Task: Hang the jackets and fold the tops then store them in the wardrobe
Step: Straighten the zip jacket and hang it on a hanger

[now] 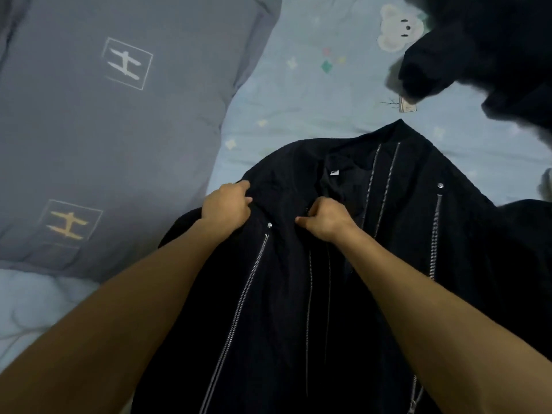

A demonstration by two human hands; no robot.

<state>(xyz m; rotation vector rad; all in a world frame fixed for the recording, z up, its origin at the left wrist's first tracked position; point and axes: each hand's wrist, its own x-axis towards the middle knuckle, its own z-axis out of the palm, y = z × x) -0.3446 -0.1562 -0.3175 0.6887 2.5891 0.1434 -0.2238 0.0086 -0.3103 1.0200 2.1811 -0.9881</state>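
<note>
A black jacket (343,264) lay face up and unzipped on a bed (313,94) covered by a pale blue sheet; its collar pointed away from the person and its hem ran out of view toward them, so its long axis went straight out from the body. Both bare hands were on the chest of the jacket, close below the collar; the left hand (227,209) gripped a bunch of cloth at the left shoulder, fingers curled round it; the right hand (324,219) pinched the front edge beside the open neck, its fingers likewise closed on the cloth. The neck opening lay just beyond and between the two hands, the right hand nearer to it; any hanger, if one was to go in, would have had to enter there, though none was in view, and neither was a wardrobe.

Silver zips ran in slanted lines down both fronts, with a metal stud above each; a small white tag (335,172) sat inside the neck, too small to read. A grey pillow (119,130) lay to the left, just beside the jacket, and bore two boxed marks, one white, one yellow, resembling a character but not legible with certainty. A second dark garment (484,46) lay heaped at the far right, apart from the jacket; a white tag near its edge was blurred. The sheet showed a cartoon bear (397,28).
</note>
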